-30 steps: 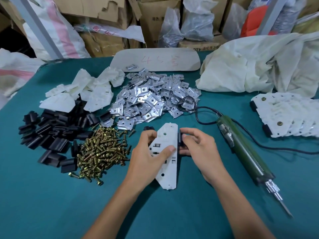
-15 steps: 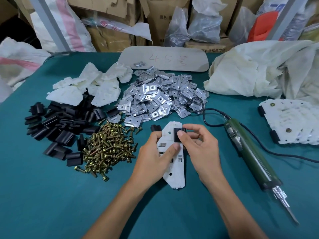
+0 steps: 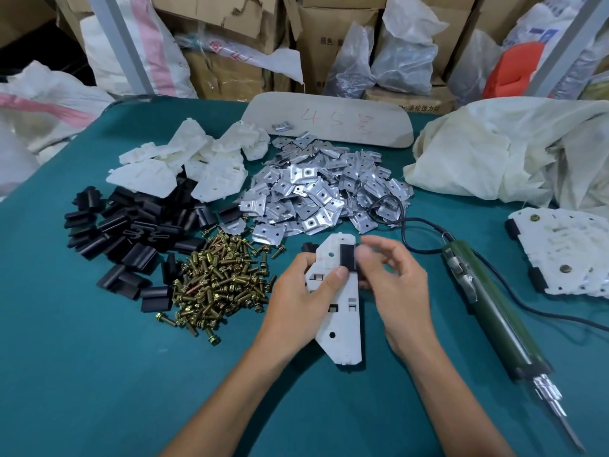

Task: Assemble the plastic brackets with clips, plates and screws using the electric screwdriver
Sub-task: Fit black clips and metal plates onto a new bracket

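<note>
Frankly, the right hand (image 3: 398, 285) is blurred at its fingertips, pinching the clip (image 3: 348, 257) onto the bracket (image 3: 342, 311) gripped by the left hand (image 3: 303, 301). Screwdriver (image 3: 494, 311) tip runs off-frame. Teal table (image 3: 82, 374); boxes (image 3: 230, 44) behind.

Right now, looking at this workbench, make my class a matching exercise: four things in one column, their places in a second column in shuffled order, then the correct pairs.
Things:
1. brass screws
2. electric screwdriver
3. metal plates
4. black clips

Places:
A. far left pile
B. lying right of the right hand
C. pile behind the held bracket
D. pile just left of the left hand

Pairs: 1-D, 2-B, 3-C, 4-A
</note>
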`<state>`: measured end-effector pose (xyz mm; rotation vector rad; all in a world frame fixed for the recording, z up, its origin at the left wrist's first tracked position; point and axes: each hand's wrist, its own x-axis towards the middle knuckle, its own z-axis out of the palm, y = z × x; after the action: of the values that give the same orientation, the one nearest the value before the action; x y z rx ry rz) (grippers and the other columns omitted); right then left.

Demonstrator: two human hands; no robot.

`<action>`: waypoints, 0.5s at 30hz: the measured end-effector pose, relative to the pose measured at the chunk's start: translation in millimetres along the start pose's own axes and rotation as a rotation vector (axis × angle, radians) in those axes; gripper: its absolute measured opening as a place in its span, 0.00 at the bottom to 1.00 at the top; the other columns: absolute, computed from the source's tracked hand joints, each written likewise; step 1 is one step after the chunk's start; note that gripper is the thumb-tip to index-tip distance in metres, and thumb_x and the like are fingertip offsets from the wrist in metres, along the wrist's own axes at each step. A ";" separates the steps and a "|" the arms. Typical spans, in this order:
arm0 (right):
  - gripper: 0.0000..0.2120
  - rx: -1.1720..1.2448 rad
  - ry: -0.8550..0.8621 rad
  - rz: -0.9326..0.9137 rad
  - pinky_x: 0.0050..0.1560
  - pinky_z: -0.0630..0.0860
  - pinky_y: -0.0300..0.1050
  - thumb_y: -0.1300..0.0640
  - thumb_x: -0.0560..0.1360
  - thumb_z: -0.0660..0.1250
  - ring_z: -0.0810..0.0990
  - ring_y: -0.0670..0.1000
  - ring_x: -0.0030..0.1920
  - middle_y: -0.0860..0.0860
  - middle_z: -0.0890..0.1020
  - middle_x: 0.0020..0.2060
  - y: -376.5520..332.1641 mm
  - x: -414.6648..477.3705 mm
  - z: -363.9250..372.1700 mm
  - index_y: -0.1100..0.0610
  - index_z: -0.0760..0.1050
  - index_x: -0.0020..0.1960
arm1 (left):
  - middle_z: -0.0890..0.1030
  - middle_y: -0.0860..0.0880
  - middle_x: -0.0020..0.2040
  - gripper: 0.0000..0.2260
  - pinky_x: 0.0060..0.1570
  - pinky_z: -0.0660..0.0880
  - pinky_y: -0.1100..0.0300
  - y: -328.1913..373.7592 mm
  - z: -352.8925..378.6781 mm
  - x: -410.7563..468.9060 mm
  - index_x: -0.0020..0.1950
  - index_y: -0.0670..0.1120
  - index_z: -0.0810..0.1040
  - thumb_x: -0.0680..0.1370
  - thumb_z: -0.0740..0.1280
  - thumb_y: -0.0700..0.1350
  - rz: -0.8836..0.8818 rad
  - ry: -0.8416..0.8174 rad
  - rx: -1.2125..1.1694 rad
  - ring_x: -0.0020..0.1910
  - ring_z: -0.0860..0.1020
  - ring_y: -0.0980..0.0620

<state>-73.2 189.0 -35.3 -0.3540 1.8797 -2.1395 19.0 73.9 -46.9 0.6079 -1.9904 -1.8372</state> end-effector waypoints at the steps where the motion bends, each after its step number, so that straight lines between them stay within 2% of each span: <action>1: 0.06 0.094 0.008 0.052 0.39 0.81 0.40 0.52 0.80 0.69 0.83 0.46 0.39 0.50 0.86 0.43 -0.9 2.8 0.2 0.51 0.82 0.56 | 0.85 0.54 0.44 0.11 0.41 0.79 0.56 2.4 -1.5 0.6 0.51 0.51 0.79 0.76 0.72 0.57 -0.023 -0.002 -0.077 0.41 0.83 0.54; 2: 0.08 0.132 0.014 0.077 0.39 0.81 0.40 0.50 0.82 0.67 0.83 0.47 0.40 0.51 0.85 0.44 -1.8 6.7 0.6 0.51 0.81 0.57 | 0.85 0.51 0.44 0.12 0.41 0.79 0.52 5.7 -4.2 1.9 0.51 0.49 0.79 0.75 0.72 0.55 -0.056 -0.004 -0.177 0.41 0.82 0.51; 3: 0.08 0.068 0.017 0.048 0.39 0.80 0.39 0.51 0.83 0.66 0.83 0.47 0.40 0.52 0.84 0.46 -1.5 11.7 1.0 0.51 0.81 0.58 | 0.85 0.47 0.44 0.14 0.42 0.80 0.47 8.3 -7.9 3.8 0.52 0.46 0.78 0.75 0.74 0.54 -0.091 -0.001 -0.281 0.41 0.83 0.47; 5: 0.07 -0.314 -0.055 -0.122 0.43 0.78 0.36 0.52 0.83 0.66 0.81 0.43 0.43 0.47 0.83 0.49 2.7 22.5 4.5 0.48 0.81 0.59 | 0.85 0.44 0.43 0.18 0.40 0.81 0.48 13.5 -17.2 8.4 0.54 0.42 0.77 0.73 0.75 0.54 -0.129 0.029 -0.415 0.40 0.83 0.45; 7: 0.12 -0.725 -0.238 -0.278 0.49 0.74 0.35 0.49 0.81 0.66 0.77 0.42 0.49 0.46 0.80 0.52 9.5 28.6 14.6 0.48 0.80 0.63 | 0.85 0.45 0.43 0.18 0.37 0.82 0.52 15.9 -24.7 11.1 0.54 0.42 0.77 0.72 0.74 0.53 -0.119 0.078 -0.447 0.39 0.83 0.47; 10: 0.12 -1.057 -0.396 -0.430 0.47 0.66 0.45 0.53 0.78 0.67 0.70 0.51 0.48 0.48 0.72 0.46 20.0 31.1 32.1 0.53 0.79 0.61 | 0.84 0.43 0.43 0.15 0.36 0.81 0.52 14.2 -28.1 11.6 0.51 0.43 0.78 0.75 0.75 0.53 -0.078 0.153 -0.398 0.38 0.83 0.46; 11: 0.10 -1.087 -0.393 -0.444 0.45 0.65 0.46 0.55 0.78 0.68 0.70 0.52 0.47 0.48 0.71 0.44 19.6 30.8 34.8 0.53 0.78 0.59 | 0.84 0.42 0.43 0.15 0.37 0.80 0.50 13.2 -28.3 11.7 0.51 0.43 0.78 0.75 0.74 0.52 -0.067 0.171 -0.382 0.39 0.82 0.45; 13: 0.08 -1.034 -0.326 -0.379 0.44 0.70 0.48 0.54 0.78 0.68 0.74 0.52 0.45 0.48 0.77 0.43 15.5 31.5 31.7 0.50 0.79 0.58 | 0.84 0.43 0.44 0.14 0.37 0.80 0.51 10.6 -29.2 12.5 0.51 0.43 0.78 0.75 0.73 0.52 -0.053 0.190 -0.375 0.40 0.82 0.46; 15: 0.10 -0.823 -0.198 -0.231 0.42 0.75 0.46 0.55 0.80 0.65 0.77 0.50 0.38 0.47 0.81 0.36 7.8 29.8 21.2 0.45 0.80 0.58 | 0.85 0.46 0.47 0.15 0.40 0.82 0.52 8.3 -30.8 13.5 0.52 0.45 0.79 0.74 0.74 0.55 -0.064 0.204 -0.372 0.44 0.83 0.47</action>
<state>-93.1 157.7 -40.1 -0.9363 2.5989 -1.2568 23.7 41.3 -36.2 0.7143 -1.4665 -2.0232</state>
